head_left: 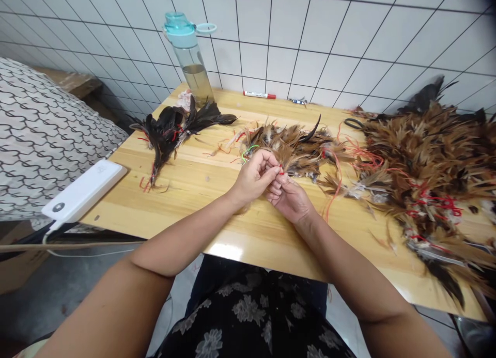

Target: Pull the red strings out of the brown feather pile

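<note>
My left hand and my right hand meet over the middle of the table, fingertips pinched together. Between them shows a small bit of red string; whatever else they hold is hidden by the fingers. Just beyond the hands lies a pile of brown feathers with one long black feather curving up from it. A bright green string lies by my left knuckles. Orange-red string trails across the wood to the right of my right hand.
A large heap of brown feathers tied with red string covers the right side. Black feather bunches lie at left, before a water bottle. A red-capped marker rests by the tiled wall. A white power strip sits at the left edge.
</note>
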The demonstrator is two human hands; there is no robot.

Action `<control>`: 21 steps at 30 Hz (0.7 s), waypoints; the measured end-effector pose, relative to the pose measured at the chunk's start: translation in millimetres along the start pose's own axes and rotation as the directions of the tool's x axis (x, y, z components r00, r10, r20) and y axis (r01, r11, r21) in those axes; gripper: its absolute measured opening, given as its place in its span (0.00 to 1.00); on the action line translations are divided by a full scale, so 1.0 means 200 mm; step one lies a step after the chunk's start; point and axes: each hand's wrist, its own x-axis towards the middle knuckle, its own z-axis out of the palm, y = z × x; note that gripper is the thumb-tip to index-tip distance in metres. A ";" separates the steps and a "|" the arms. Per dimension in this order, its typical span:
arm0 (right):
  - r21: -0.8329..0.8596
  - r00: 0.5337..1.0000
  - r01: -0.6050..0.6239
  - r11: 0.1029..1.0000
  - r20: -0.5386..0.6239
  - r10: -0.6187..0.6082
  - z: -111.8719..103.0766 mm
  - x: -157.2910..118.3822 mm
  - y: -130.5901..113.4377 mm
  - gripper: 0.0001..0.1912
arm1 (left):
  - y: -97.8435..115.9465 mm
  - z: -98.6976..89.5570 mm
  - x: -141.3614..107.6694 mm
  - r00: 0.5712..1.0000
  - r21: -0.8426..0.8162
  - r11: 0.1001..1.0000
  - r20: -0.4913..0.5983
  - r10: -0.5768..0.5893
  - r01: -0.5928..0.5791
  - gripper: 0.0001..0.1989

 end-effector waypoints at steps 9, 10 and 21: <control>-0.082 0.997 0.045 0.996 -0.061 -0.050 -0.02 0.01 0.02 0.11 | 0.01 -0.05 0.01 0.990 0.289 0.951 0.117 0.077 -0.108 0.05; -0.090 0.997 0.051 0.995 -0.054 -0.056 -0.03 0.01 0.02 0.12 | 0.02 -0.06 0.01 0.986 0.302 0.945 0.143 0.082 -0.122 0.06; -0.124 0.991 0.085 0.989 -0.093 -0.097 -0.03 0.02 0.02 0.15 | 0.04 -0.09 0.03 0.975 0.304 0.937 0.184 0.120 -0.173 0.07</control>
